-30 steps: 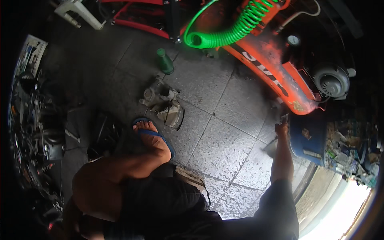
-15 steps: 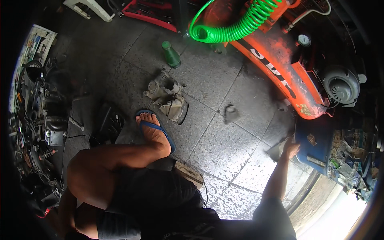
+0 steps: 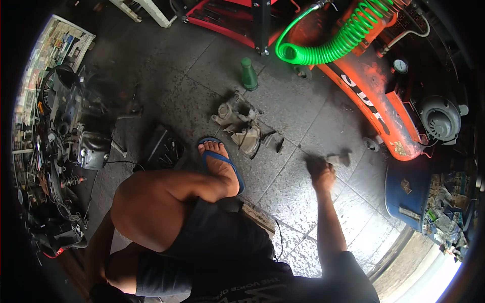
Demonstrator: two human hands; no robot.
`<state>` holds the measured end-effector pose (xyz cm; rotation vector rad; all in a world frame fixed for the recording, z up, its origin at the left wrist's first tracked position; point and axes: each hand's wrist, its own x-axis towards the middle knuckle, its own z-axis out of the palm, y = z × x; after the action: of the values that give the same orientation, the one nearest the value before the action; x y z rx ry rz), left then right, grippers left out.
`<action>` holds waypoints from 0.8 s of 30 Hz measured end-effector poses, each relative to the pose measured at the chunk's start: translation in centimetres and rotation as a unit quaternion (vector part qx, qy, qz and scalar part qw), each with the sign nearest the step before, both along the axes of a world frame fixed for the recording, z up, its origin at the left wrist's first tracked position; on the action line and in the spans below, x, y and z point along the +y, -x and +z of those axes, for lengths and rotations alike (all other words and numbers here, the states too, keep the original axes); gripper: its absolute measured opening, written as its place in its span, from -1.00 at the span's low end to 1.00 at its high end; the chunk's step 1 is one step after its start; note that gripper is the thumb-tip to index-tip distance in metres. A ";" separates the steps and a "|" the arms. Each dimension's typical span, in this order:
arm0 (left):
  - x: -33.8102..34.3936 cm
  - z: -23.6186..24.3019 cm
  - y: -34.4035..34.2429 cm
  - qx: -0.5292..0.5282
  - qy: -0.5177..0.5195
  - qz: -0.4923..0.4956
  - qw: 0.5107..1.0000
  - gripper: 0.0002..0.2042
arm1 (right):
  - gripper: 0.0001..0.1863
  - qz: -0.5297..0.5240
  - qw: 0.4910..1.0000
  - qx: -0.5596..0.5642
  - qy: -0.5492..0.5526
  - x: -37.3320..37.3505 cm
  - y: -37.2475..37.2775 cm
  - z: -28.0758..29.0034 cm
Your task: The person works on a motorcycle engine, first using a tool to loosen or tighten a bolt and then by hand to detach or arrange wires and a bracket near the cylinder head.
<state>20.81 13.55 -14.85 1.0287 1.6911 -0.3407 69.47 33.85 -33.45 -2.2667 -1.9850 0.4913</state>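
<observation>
A person crouches on a grey tiled floor (image 3: 298, 116), seen from above. The right hand (image 3: 322, 172) reaches out toward three o'clock of centre, blurred, its grip closed around a small grey metal part (image 3: 337, 159) held just above the tiles. The left hand is hidden below the bent knee at seven o'clock, so I cannot tell its grip. A foot in a blue sandal (image 3: 221, 162) rests at centre. Just beyond it, at twelve o'clock, lies a cluster of dirty metal engine parts (image 3: 240, 123), with a green bottle (image 3: 248, 74) standing farther up. An orange air compressor (image 3: 376, 108) with a coiled green hose (image 3: 343, 38) fills two o'clock. A stripped engine (image 3: 83, 136) sits at nine o'clock.
</observation>
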 end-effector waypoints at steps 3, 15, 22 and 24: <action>0.1 0.1 -0.2 -0.020 -0.005 -0.003 1.000 -0.63 | -0.54 0.044 0.993 0.103 -0.047 0.8 5.9 0.9; 2.7 -1.0 -9.2 -0.341 0.014 -0.030 0.940 -0.61 | -0.43 -0.003 0.949 0.314 0.037 3.0 23.0 8.0; 0.6 -5.3 -7.3 -0.378 0.078 0.004 0.923 -0.60 | -0.50 -0.117 0.894 0.394 0.178 6.7 26.3 7.6; -0.3 -6.2 -5.6 -0.386 0.098 0.019 0.917 -0.60 | -0.53 -0.198 0.871 0.369 0.256 7.3 25.9 7.3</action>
<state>26.43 13.21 -21.06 0.8223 0.9367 -0.0505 43.61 41.11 -26.11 -2.1246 -1.0560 1.6676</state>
